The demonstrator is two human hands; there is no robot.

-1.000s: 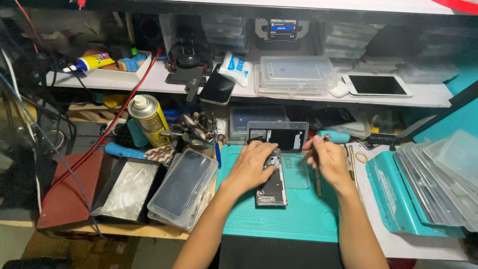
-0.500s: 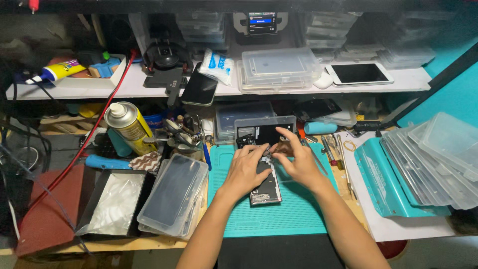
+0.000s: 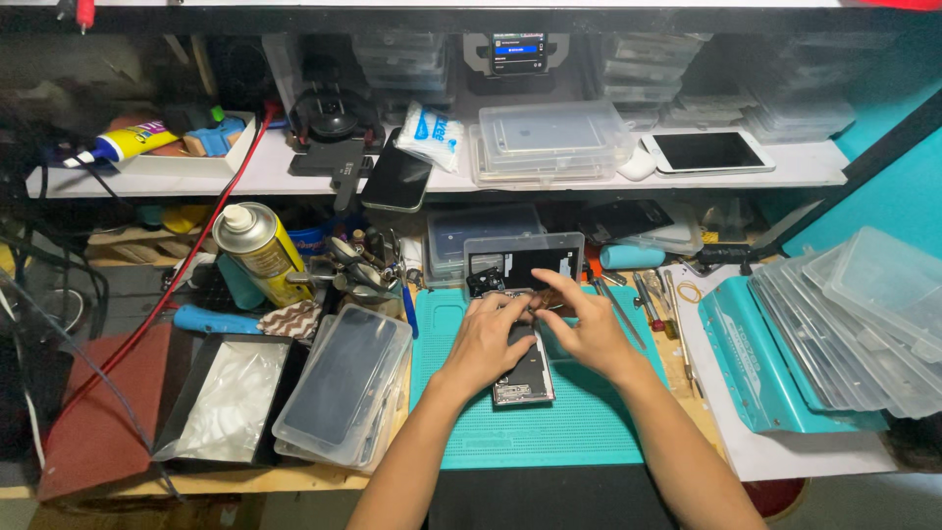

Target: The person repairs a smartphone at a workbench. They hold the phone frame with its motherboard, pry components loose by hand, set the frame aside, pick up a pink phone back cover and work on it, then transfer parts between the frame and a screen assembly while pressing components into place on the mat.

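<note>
Basically I saw L hand [image 3: 488,344] and R hand [image 3: 581,332], fingertips pinched together on flat opened smartphone [image 3: 523,373], glossy dark, atop ribbed teal rubber mat [image 3: 579,432].

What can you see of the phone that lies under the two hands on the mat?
The phone is a slim dark slab with a metal-looking frame. It lies flat on the teal mat, its long side running away from the person. Its near end shows exposed inner parts, so it looks opened. The left hand covers its upper left part, and the right hand works at its far end. What the fingertips do there is hidden.
</note>
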